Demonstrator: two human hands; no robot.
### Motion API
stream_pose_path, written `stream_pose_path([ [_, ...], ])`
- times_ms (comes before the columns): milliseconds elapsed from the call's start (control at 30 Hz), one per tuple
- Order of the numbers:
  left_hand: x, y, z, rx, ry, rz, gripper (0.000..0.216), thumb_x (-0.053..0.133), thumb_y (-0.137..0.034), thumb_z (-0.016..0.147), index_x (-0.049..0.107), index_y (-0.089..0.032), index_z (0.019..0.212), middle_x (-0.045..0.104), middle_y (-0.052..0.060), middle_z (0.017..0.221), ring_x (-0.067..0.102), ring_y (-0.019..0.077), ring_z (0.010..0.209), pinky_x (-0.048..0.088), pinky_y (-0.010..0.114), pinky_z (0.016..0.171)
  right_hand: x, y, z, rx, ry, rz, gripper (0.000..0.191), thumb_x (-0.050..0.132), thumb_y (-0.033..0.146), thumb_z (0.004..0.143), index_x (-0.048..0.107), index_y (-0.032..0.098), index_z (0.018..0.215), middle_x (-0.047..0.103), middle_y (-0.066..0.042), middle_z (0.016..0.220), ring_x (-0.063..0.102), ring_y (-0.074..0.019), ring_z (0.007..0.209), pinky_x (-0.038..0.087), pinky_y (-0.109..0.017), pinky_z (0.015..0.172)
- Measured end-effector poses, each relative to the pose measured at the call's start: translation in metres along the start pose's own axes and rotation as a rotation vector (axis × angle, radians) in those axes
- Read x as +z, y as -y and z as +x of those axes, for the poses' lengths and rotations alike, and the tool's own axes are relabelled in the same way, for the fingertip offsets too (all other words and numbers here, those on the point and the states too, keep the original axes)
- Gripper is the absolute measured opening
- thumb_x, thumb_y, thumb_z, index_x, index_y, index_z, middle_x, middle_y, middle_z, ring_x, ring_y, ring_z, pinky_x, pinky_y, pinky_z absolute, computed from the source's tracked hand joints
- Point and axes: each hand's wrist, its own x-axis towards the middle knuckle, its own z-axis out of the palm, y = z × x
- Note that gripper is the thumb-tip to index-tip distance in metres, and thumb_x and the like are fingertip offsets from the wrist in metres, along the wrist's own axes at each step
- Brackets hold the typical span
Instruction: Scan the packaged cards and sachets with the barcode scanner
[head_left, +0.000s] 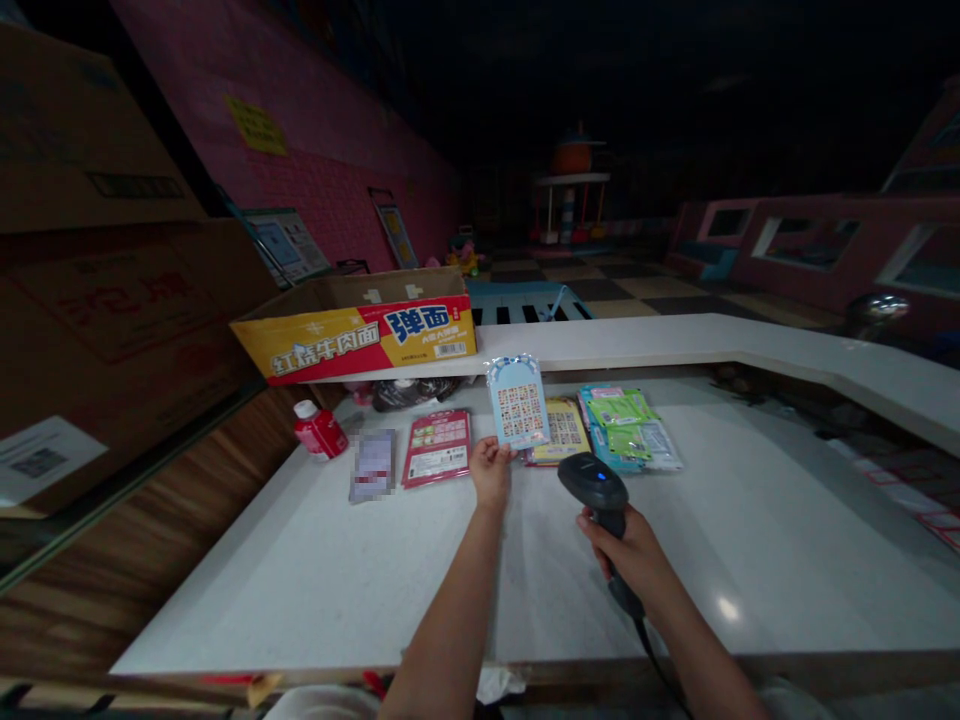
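Note:
My left hand point(490, 470) is closed on the lower edge of a light blue sticker card point(517, 402), holding it upright above the white counter point(375, 580). My right hand point(628, 548) grips the handle of a black barcode scanner point(594, 484), whose head points toward the card from the right and shows a small blue light. A yellow packet point(564, 430) lies on the counter just behind the card. Green and blue packets point(627, 428) lie to its right. A red packet point(438, 447) lies to the left of my left hand.
A small red bottle with a white cap point(319, 428) and a blurred flat packet point(373, 464) sit at the left of the counter. An open yellow and red cardboard box point(360, 335) rests on the raised ledge point(675, 340). Large brown cartons point(97, 290) stand at the left.

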Motion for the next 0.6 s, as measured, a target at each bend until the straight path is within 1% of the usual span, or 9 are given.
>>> stream_pose_path([
  [67, 0.0003, -0.0003, 0.0000, 0.000, -0.017, 0.029, 0.034, 0.081, -0.034, 0.062, 0.060, -0.016, 0.080, 0.069, 0.001, 0.071, 0.067, 0.0141, 0.066, 0.058, 0.030, 0.070, -0.0012, -0.0006, 0.0006, 0.011, -0.012, 0.002, 0.033, 0.068, 0.050, 0.071, 0.057, 0.020, 0.080, 0.047, 0.008, 0.037, 0.041, -0.0116, 0.031, 0.035, -0.024, 0.035],
  [200, 0.0009, -0.0010, -0.0002, -0.014, -0.038, 0.094, 0.025, 0.076, -0.028, 0.063, 0.060, -0.016, 0.077, 0.067, 0.000, 0.068, 0.066, 0.0140, 0.065, 0.057, 0.030, 0.071, -0.0028, -0.0011, 0.0014, 0.027, 0.012, 0.011, 0.035, 0.070, 0.051, 0.068, 0.057, 0.020, 0.079, 0.047, 0.008, 0.038, 0.042, -0.0122, 0.031, 0.036, -0.025, 0.035],
  [367, 0.0012, -0.0012, -0.0008, -0.003, -0.040, 0.073, 0.026, 0.075, -0.028, 0.062, 0.059, -0.017, 0.078, 0.066, -0.001, 0.068, 0.065, 0.0134, 0.064, 0.057, 0.029, 0.070, -0.0026, -0.0013, 0.0007, 0.016, -0.024, 0.018, 0.031, 0.068, 0.048, 0.071, 0.056, 0.021, 0.079, 0.047, 0.008, 0.038, 0.041, -0.0109, 0.031, 0.035, -0.023, 0.035],
  [533, 0.0021, -0.0031, -0.0015, -0.005, -0.048, 0.079, 0.023, 0.074, -0.027, 0.063, 0.059, -0.017, 0.077, 0.063, -0.002, 0.066, 0.064, 0.0126, 0.064, 0.057, 0.030, 0.071, -0.0060, -0.0056, 0.0042, 0.035, 0.054, 0.013, 0.032, 0.069, 0.049, 0.071, 0.056, 0.020, 0.078, 0.049, 0.008, 0.039, 0.043, -0.0119, 0.031, 0.037, -0.024, 0.035],
  [600, 0.0024, -0.0037, -0.0018, -0.007, -0.051, 0.084, 0.022, 0.073, -0.026, 0.063, 0.059, -0.017, 0.077, 0.063, -0.002, 0.067, 0.064, 0.0125, 0.064, 0.057, 0.030, 0.072, -0.0064, -0.0065, 0.0044, 0.031, 0.054, 0.005, 0.033, 0.068, 0.050, 0.071, 0.056, 0.020, 0.078, 0.049, 0.008, 0.039, 0.044, -0.0121, 0.031, 0.036, -0.024, 0.035],
])
